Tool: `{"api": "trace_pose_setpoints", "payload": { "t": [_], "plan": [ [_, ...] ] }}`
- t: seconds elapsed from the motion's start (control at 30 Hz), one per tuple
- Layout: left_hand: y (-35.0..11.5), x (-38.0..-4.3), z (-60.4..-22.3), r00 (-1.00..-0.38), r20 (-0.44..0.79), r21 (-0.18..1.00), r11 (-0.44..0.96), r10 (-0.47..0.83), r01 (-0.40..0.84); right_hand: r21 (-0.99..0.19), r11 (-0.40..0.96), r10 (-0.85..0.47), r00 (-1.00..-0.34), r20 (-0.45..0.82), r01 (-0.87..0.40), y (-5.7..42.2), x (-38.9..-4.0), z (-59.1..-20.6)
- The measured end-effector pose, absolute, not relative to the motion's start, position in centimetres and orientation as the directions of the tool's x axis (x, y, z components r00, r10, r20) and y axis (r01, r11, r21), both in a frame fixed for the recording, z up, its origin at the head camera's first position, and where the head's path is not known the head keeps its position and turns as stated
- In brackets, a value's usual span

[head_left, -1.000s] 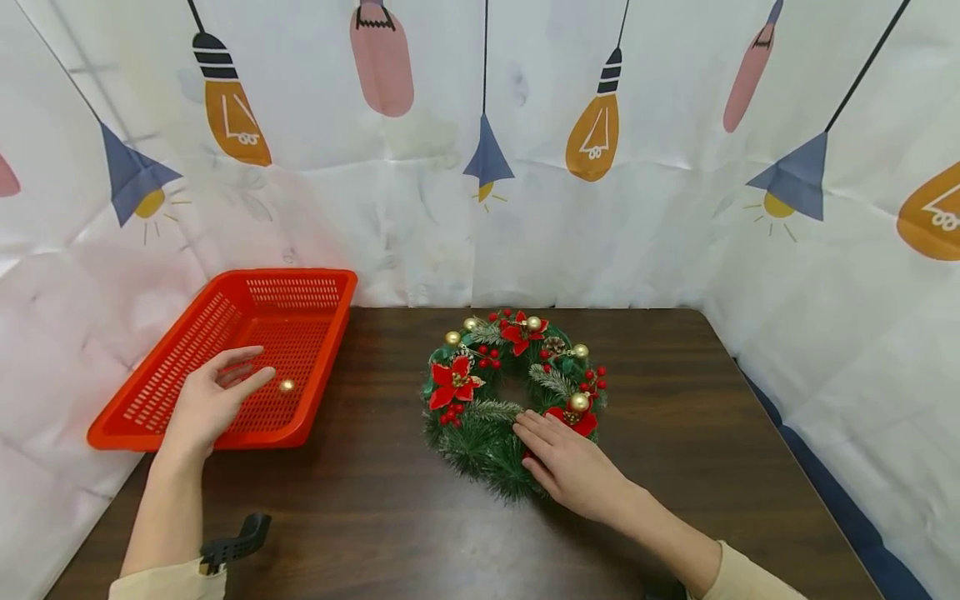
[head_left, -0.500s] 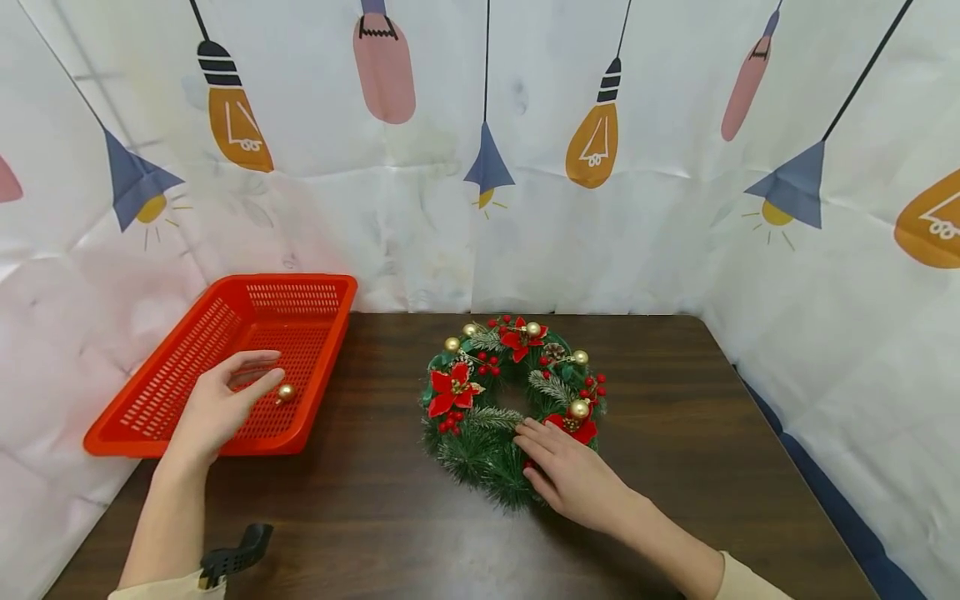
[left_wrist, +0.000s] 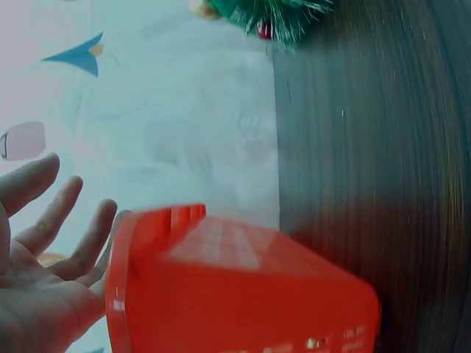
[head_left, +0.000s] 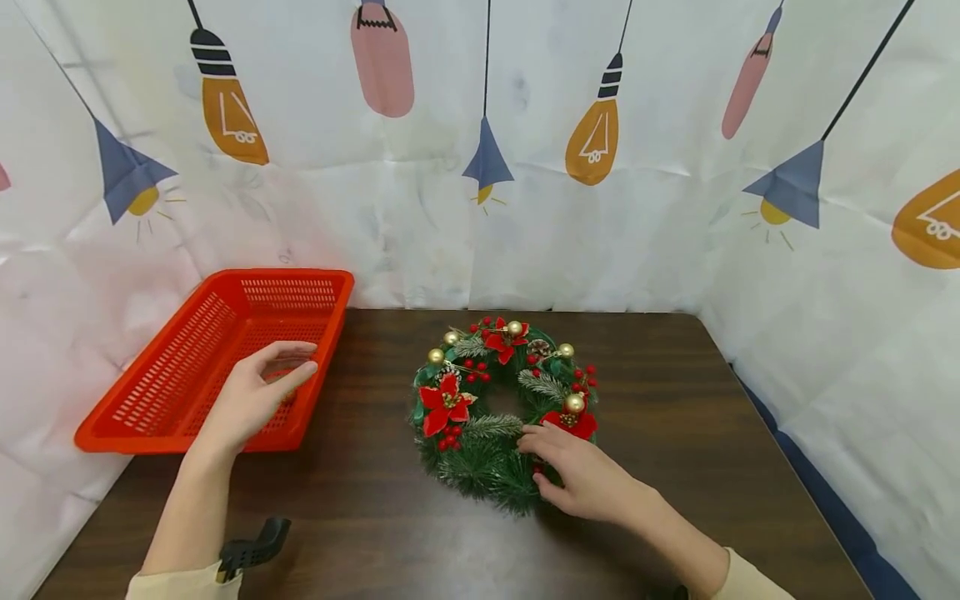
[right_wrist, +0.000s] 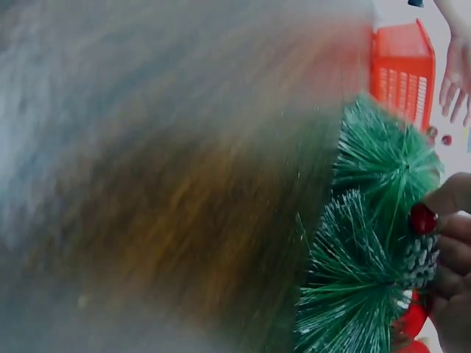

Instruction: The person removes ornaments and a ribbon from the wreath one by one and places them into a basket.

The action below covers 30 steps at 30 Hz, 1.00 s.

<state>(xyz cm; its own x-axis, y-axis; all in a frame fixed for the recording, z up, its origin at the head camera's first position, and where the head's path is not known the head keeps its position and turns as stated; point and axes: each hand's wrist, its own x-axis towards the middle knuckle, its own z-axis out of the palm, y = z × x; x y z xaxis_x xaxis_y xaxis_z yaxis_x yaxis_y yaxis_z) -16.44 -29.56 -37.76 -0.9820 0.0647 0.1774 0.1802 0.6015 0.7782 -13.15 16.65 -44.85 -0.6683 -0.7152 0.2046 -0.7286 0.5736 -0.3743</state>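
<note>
My left hand (head_left: 251,396) hovers above the red plastic basket (head_left: 311,367), its fingers loosely bent and nothing between them. Below its thumb, a small gold bauble (head_left: 288,398) lies in the basket, mostly hidden. A green Christmas wreath (head_left: 480,467) lies flat on the table, decorated with red poinsettias, red berries, gold baubles and pine cones. On the wreath's front right part rests my right hand (head_left: 585,471), with bent fingers and the thumb apart from them. In the right wrist view, the thumb is beside a red berry (right_wrist: 423,219).
The basket stands at the left of the dark wooden table (head_left: 420,550), close to the white curtain (head_left: 420,225) printed with lamps. A black bracket (head_left: 253,550) sticks out from my left wrist. Dark blue fabric (head_left: 832,508) shows past the table's right edge.
My left hand has moved right over the basket and now mostly covers the bauble. The wreath has shifted slightly left and turned a little. My right fingers have bent more.
</note>
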Motion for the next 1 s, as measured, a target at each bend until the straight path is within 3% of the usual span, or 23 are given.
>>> {"api": "trace_pose_setpoints", "payload": {
  "t": [0.33,0.47,0.6,0.8,1.0],
  "plan": [
    [-26.0,-16.9,-38.3,-0.978,0.146,0.824,0.528,0.148,0.203,-0.592,0.495,-0.766,-0.641,0.047,-0.636,19.8,-14.5,-43.7],
    [-25.0,-17.3,-38.9,-0.973,0.146,0.838,0.5,0.179,0.218,-0.626,0.442,-0.794,-0.605,0.061,-0.643,21.5,-16.0,-43.4],
    [-24.2,-17.5,-39.5,-0.965,0.143,0.852,0.47,0.218,0.232,-0.573,0.438,-0.79,-0.6,0.122,-0.693,22.8,-17.0,-43.7],
    [-22.7,-17.0,-40.4,-0.966,0.171,0.861,0.446,0.196,0.243,-0.374,0.552,-0.715,-0.654,0.249,-0.746,22.2,-16.5,-43.1],
    [-20.8,-16.5,-41.4,-0.964,0.21,0.879,0.4,0.162,0.259,-0.321,0.574,-0.65,-0.658,0.381,-0.753,19.6,-14.4,-43.6]
  ]
}}
